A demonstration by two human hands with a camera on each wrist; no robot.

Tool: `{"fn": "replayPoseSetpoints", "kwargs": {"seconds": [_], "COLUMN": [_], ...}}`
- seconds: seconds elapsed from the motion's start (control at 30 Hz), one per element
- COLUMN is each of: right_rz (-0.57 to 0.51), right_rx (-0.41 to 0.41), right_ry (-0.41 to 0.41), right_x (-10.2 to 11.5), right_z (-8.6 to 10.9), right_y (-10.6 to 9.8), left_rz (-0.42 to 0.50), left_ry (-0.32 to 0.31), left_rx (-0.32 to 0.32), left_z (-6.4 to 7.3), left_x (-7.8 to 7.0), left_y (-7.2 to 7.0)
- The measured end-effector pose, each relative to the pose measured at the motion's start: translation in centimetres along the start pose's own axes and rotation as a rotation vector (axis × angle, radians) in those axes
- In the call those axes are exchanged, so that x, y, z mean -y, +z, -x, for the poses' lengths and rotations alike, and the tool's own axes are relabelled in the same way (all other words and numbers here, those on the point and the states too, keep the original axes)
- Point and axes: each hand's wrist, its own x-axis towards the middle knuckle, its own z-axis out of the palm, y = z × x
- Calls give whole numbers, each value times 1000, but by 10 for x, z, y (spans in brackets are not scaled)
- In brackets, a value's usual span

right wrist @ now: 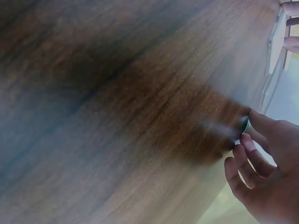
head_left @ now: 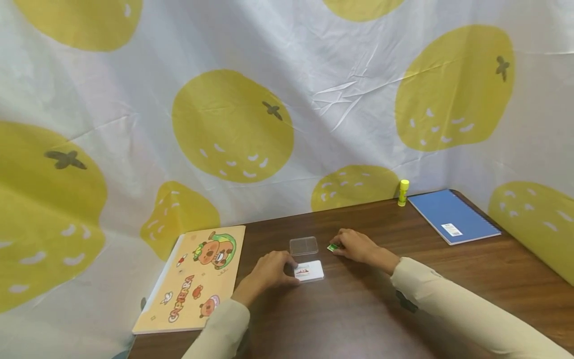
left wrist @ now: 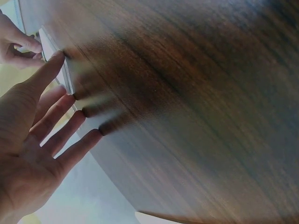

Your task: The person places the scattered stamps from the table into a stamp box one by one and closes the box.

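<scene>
Patterned curtain [head_left: 358, 114] behind a brown table [head_left: 358, 319]. Head view: your left hand [head_left: 271, 269] holds the white box [head_left: 309, 270] on the table between thumb and forefinger; a clear case [head_left: 303, 246] lies just beyond, and your right hand [head_left: 358, 245] pinches a green card [head_left: 333, 247] to the case's right. Left wrist view: your other three fingers spread apart. Right wrist view: thumb and fingertip meet the card, remaining fingers bent

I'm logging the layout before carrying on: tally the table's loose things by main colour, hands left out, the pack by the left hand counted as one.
Orange: 1, book
Blue: 1, notebook
Yellow: 1, glue stick
White: 1, pack
Green: 1, piece in the right hand
Clear: 1, case
Total: 6
</scene>
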Motion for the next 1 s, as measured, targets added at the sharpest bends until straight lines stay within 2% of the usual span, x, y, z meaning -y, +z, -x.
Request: {"fn": "replayPoseSetpoints", "kwargs": {"seconds": [0.27,0.77,1.0], "right_rz": [-7,-118,-118], "right_rx": [-9,-19,-23], "right_ry": [-8,-14,-43], "right_x": [2,7,5], "right_z": [4,9,11], "right_y": [0,-4,-8], "left_rz": [5,6,2], "left_ry": [-12,-35,-11], "left_rx": [-2,8,-2], "left_z": [0,-1,-2], "left_x": [2,1,2], "left_y": [2,0,2]}}
